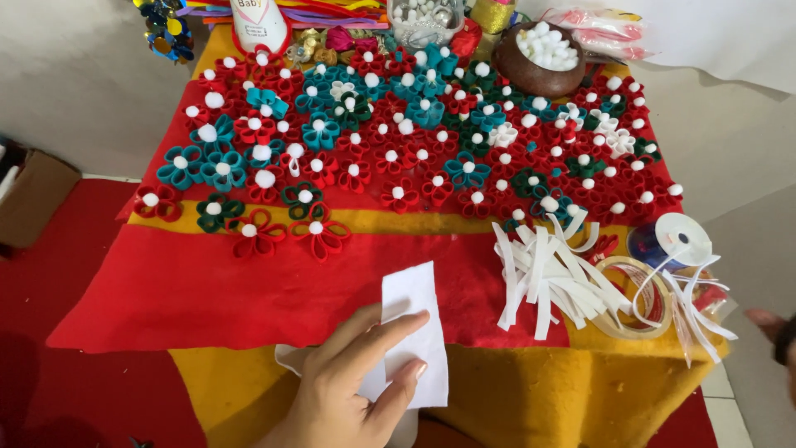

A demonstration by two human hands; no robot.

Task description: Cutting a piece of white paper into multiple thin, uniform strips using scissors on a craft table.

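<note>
— Where is the white rectangular felt piece [412, 332]?

— At the near edge of the worktop [531, 390], lying partly on the red felt sheet [191, 290] and partly on the yellow felt cover beneath it. The left hand [348, 386] rests on its lower left part, fingers [390, 325] extended flat across it, thumb pressing the lower edge; it pins the piece rather than pinching it.

— And the right hand [775, 332]?

— Only a sliver shows at the frame's right edge, well apart from the piece; whether it is spread or closed cannot be told.

— What surrounds it?

— To the right, a heap of white felt strips [547, 278], a clear tape roll [643, 294] and a spool of white ribbon [681, 236]. Beyond, rows of red, teal and green felt flowers [398, 141] with white pompom centres, and a brown bowl of white pompoms [543, 58] at the far side.
</note>
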